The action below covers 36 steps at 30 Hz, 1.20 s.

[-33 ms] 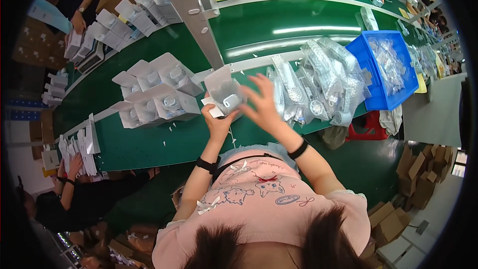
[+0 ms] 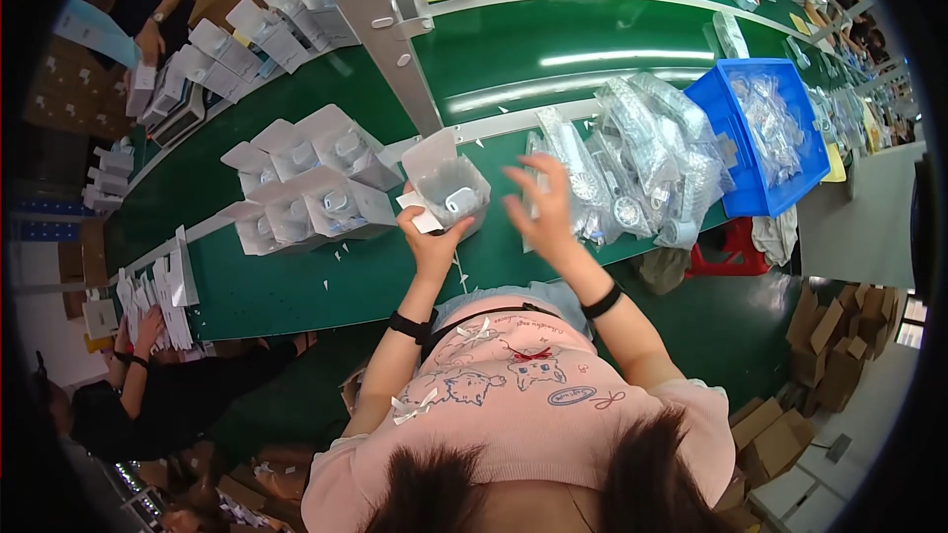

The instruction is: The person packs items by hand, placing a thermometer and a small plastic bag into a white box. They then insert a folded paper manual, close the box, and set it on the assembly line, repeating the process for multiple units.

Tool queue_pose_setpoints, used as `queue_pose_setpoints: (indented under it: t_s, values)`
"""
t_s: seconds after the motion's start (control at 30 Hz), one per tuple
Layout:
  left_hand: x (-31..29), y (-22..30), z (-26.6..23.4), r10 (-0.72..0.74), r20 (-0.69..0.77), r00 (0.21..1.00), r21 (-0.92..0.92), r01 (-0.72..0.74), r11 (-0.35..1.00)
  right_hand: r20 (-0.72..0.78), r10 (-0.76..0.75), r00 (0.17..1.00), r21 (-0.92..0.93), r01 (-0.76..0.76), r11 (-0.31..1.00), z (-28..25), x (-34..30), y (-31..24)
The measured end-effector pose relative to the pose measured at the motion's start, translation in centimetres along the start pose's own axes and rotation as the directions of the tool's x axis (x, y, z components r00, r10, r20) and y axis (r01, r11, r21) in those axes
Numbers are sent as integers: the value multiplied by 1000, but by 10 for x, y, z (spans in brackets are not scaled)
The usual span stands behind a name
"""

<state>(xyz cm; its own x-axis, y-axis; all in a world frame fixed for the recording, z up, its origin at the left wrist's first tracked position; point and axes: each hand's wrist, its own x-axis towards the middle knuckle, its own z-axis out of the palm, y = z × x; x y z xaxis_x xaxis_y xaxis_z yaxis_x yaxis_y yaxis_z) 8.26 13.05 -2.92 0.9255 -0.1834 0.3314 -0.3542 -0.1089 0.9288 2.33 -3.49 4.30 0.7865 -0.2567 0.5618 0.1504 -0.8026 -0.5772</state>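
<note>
My left hand grips an open white carton by its near left edge, fingers and thumb wrapped round it. The carton's lid stands up at the far side. Inside lies a white part with a rounded square end, in clear plastic wrap. To the right of the carton, my right hand hangs apart from it, fingers spread and holding nothing. Just beyond that hand is a pile of bubble-wrapped bags with pale devices in them. Left of the carton stands a group of open white cartons with wrapped parts inside.
A blue bin of clear bags stands at the right end of the green table. A metal post rises behind the carton. More white boxes stand far left. Other people work at the left and far right.
My right hand has moved right, away from the carton. My left hand and the carton stay nearly where they were.
</note>
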Motion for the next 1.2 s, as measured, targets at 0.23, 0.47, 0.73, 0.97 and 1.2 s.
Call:
queue_pose_setpoints:
  t_s: [0.23,0.47,0.73,0.97,1.2]
  values:
    - [12,-20,13,-40,103,994,-76,48,996,230,446,865,-550,-263,793,-60,-103,67]
    - [22,16,4,80,221,972,99,-104,990,252,224,941,-604,-28,797,-63,-129,100]
    - [39,34,-6,77,247,966,243,-138,960,-12,505,863,128,-499,857,-81,-54,56]
    - [54,40,-3,-110,126,986,227,79,971,254,-45,966,447,-76,891,-37,48,-2]
    - [52,23,-12,-202,11,979,166,197,966,380,-440,813,320,331,888,14,53,-1]
